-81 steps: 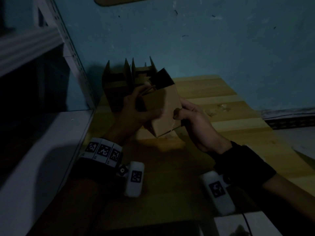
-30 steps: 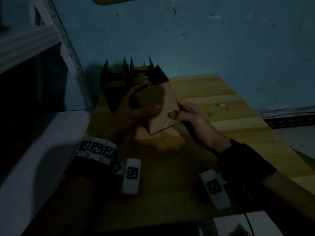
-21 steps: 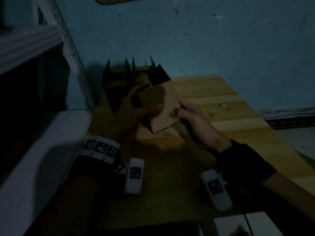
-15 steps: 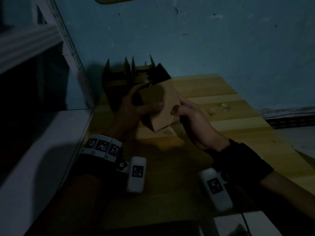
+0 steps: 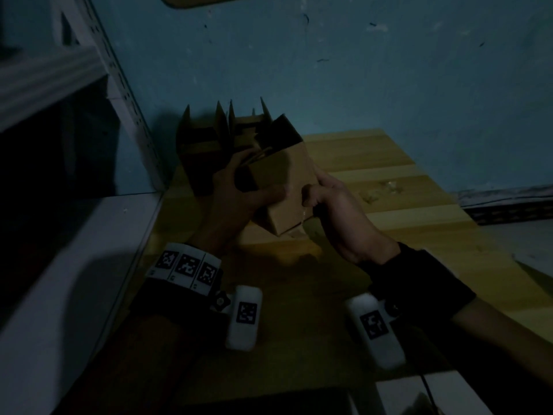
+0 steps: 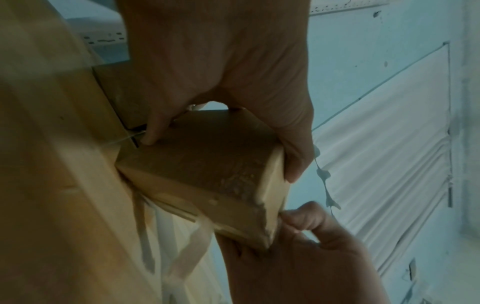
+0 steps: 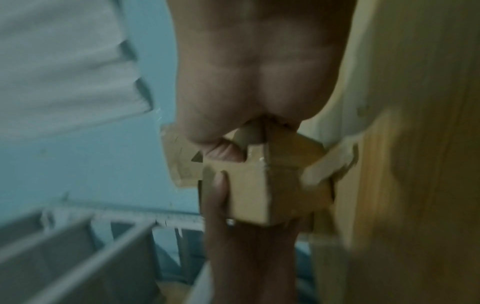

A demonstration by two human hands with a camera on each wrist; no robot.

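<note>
Head cam: I see the small cardboard box (image 5: 281,181) held tilted just above the wooden table (image 5: 389,181). My left hand (image 5: 236,199) wraps its 9 o'clock side and my right hand (image 5: 338,211) pinches the 4 o'clock corner. Open boxes (image 5: 203,151) stand at 11 o'clock. Left wrist: thumb and fingers clamp the box. Right wrist: blurry, thumb curled onto the box's end.

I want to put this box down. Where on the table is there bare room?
The table is bare right of the right hand, from the blue wall forward. Crowded: the back left corner, where open boxes stand behind the held box.
</note>
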